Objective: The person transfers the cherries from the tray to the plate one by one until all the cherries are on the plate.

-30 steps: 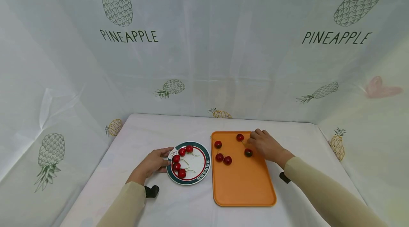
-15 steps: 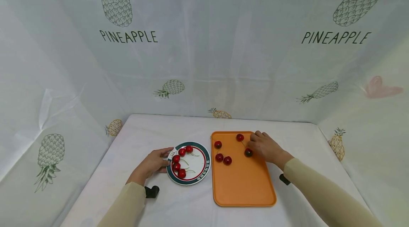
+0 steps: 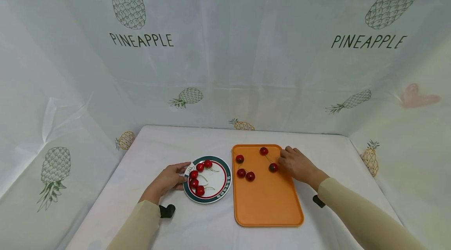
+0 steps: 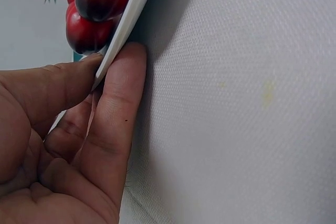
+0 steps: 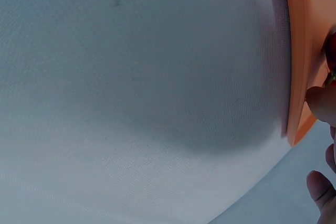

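My left hand (image 3: 167, 179) pinches the rim of a white plate (image 3: 215, 181) with a green border, thumb on top and fingers beneath. Several red cherries (image 3: 194, 174) with stems lie along the plate's left side. At the upper right edge of an orange tray (image 3: 267, 205) is my right hand (image 3: 298, 167). Close to its left lies a dark red cherry (image 3: 273, 167); another cherry (image 3: 264, 151) is farther back. In the right wrist view the thumb (image 5: 323, 103) reaches over the tray's rim, beside a partly cropped cherry (image 5: 332, 51). I cannot tell whether the right fingers hold anything.
More cherries (image 3: 250, 176) sit on the tray's left part. Plate and tray stand side by side on a white-covered table (image 3: 197, 230). Behind it hangs a pale curtain (image 3: 246, 66) printed with pineapples.
My right hand has shifted slightly right, toward the tray's edge, showing more of the tray. The left hand and the plate keep their place.
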The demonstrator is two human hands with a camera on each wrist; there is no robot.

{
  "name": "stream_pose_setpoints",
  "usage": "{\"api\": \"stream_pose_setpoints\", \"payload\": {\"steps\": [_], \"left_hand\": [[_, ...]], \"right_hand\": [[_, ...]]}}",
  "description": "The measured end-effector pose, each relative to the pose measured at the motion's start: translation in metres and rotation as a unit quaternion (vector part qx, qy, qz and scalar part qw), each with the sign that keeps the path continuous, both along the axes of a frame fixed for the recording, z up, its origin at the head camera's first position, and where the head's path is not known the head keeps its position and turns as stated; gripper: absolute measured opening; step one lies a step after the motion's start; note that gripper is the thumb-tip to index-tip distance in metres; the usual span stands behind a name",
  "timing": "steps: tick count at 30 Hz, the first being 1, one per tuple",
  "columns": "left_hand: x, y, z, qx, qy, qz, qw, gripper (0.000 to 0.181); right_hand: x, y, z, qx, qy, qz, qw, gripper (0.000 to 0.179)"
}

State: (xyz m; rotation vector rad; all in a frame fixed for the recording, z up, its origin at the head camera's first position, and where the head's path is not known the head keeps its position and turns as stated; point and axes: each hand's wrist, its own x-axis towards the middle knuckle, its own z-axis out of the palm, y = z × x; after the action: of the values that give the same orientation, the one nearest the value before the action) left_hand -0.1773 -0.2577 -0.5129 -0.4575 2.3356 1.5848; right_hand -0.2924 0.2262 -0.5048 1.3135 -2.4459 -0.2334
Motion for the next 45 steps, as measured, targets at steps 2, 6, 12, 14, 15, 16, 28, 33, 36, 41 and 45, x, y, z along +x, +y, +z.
{"api": "stream_pose_setpoints", "payload": {"steps": [2,6,12,14,15,16,28,33,36,41,45], "left_hand": [[0.001,0.0,0.0,-0.004,0.0,-0.001,1.0,0.066],[0.001,0.0,-0.001,0.0,0.001,0.002,1.0,0.066],[0.001,0.0,-0.002,0.007,0.004,0.002,1.0,0.066],[0.001,-0.001,-0.002,0.007,0.004,0.003,1.0,0.066],[0.002,-0.001,-0.002,0.006,0.005,0.001,1.0,0.066],[0.002,-0.001,-0.001,0.006,0.006,0.0,1.0,0.066],[0.004,-0.002,-0.001,0.01,0.008,0.001,0.9999,0.064],[0.004,-0.003,-0.001,0.006,0.005,0.003,1.0,0.064],[0.003,-0.002,0.0,0.008,0.003,0.003,1.0,0.065],[0.001,-0.001,0.001,0.008,0.003,0.001,1.0,0.065],[0.002,0.0,0.003,0.009,0.003,0.0,1.0,0.065]], "right_hand": [[0.0,0.0,-0.001,-0.001,0.001,0.0,1.0,0.019],[-0.001,-0.001,-0.002,0.0,0.002,0.0,1.0,0.02],[-0.001,-0.002,-0.003,-0.011,0.021,0.011,0.9997,0.029],[-0.001,-0.005,-0.001,-0.015,0.023,0.012,0.9995,0.032],[0.0,-0.007,0.0,-0.018,0.02,0.01,0.9996,0.033],[0.001,-0.009,0.002,-0.02,0.015,0.009,0.9997,0.033],[0.012,-0.048,0.018,-0.065,0.026,0.013,0.9974,0.02],[0.012,-0.063,0.021,-0.082,0.038,0.026,0.9955,0.02],[0.014,-0.074,0.022,-0.083,0.037,0.03,0.9954,0.02],[0.018,-0.094,0.026,-0.082,0.031,0.041,0.9953,0.019],[0.021,-0.111,0.031,-0.076,0.029,0.05,0.9955,0.016]]}}
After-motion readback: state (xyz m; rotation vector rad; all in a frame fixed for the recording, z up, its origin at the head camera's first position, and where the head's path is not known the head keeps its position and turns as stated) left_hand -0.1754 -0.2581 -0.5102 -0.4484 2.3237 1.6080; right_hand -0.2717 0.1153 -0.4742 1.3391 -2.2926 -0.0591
